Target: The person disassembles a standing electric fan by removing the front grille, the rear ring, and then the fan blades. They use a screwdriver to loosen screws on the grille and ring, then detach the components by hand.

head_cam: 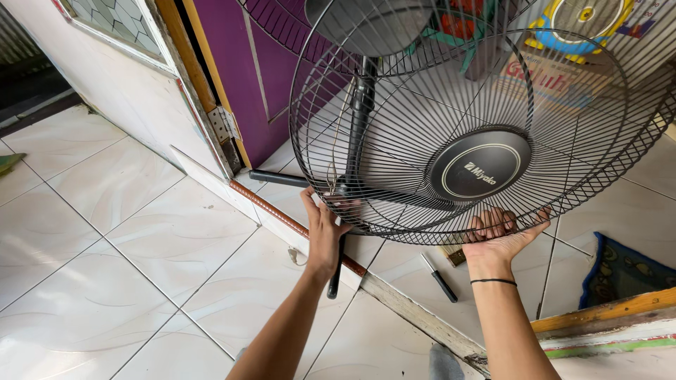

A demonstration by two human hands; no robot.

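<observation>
A round black wire fan guard (486, 91) with a dark centre disc (480, 164) fills the upper right. My left hand (325, 226) grips its lower left rim, fingers curled over the wires. My right hand (501, 234) holds the lower rim from below, fingers hooked through the wires; a thin black band circles that wrist. Behind the guard stands the fan's black pole (361, 116) on a cross-shaped base (282, 178), with a second guard half (282, 28) and the motor housing (370, 24) above.
White floor tiles (105, 239) spread to the left. A wooden door sill (415, 313) runs diagonally past a purple door (243, 77) and white door frame (127, 91). A black-handled tool (440, 278) and a brush lie beyond the sill. A blue mat (627, 271) lies right.
</observation>
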